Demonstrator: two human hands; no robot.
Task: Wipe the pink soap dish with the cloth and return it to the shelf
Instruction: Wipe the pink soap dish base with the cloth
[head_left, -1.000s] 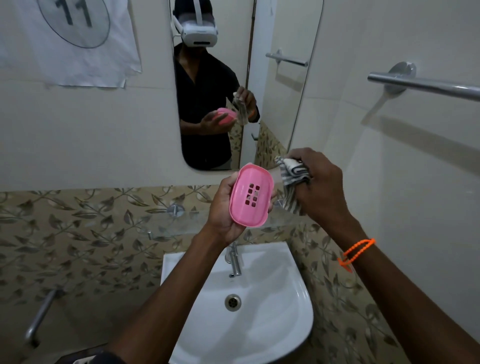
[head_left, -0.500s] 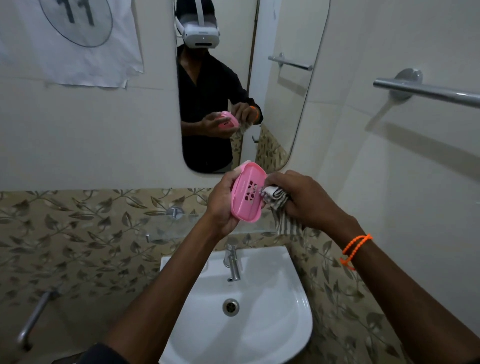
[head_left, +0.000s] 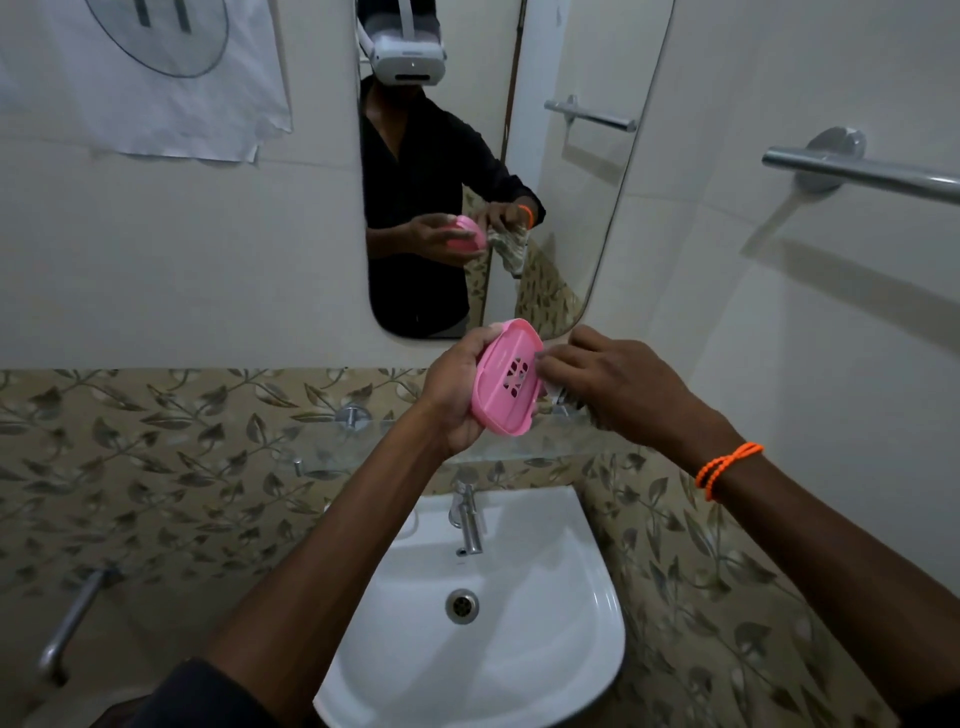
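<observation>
Wiping underway: right hand (head_left: 618, 384), fingers clamped on cloth (head_left: 569, 399), has closed in onto dish (head_left: 506, 379) since a second ago; left hand (head_left: 452, 395) grips dish above shelf (head_left: 519, 452), return pending.

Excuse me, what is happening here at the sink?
A person is cleaning a pink soap dish over the white sink. The left hand grips the dish, tilted so that its slotted side faces the camera. The right hand holds a striped cloth, mostly hidden under the fingers, against the dish's right edge. The glass shelf behind the hands is where the dish goes afterwards; it is not back there yet.
</observation>
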